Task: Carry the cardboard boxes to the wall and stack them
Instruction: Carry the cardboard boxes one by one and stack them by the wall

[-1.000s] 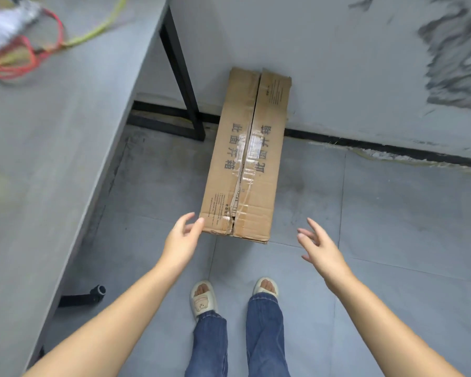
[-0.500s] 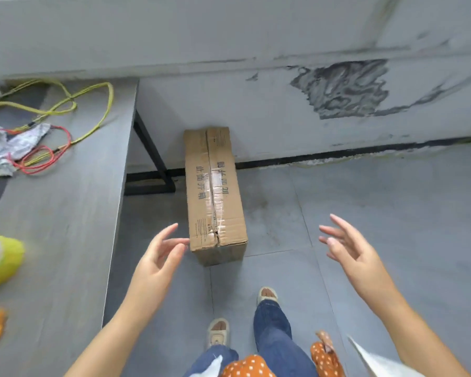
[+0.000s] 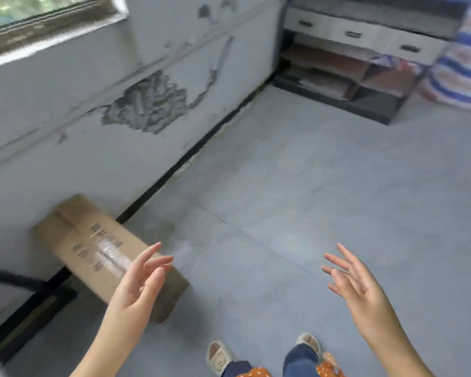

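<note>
- The cardboard box (image 3: 101,248) lies on the grey floor (image 3: 324,213), low on the left of the view, with its far short end at the wall (image 3: 93,148); whether it touches the wall I cannot tell, because the picture is blurred there.
- Its long axis runs away from the wall and toward the person, so the near short end points at the left hand (image 3: 136,287).
- The left hand is in front of this near end, fingers straight and spread, and it holds nothing. If a finger touches the cardboard or only hangs above it, I cannot tell.
- The right hand (image 3: 356,284) is also spread wide and empty. It is well apart from the box, over bare floor.
- So the left hand is clearly the nearer one, and the box is to the left of both hands, not between them.
- Only this one box is in view, and nothing is on top of it. I judge that this box is already at its place, and the stack is not yet made.
- The view looks to the right, toward a shelf unit (image 3: 365,72) in the far corner, next to a striped sack (image 3: 460,66). Another box probably must be found; none is visible now.
- The person's two feet (image 3: 218,356) stand near the box, just to its right.
</note>
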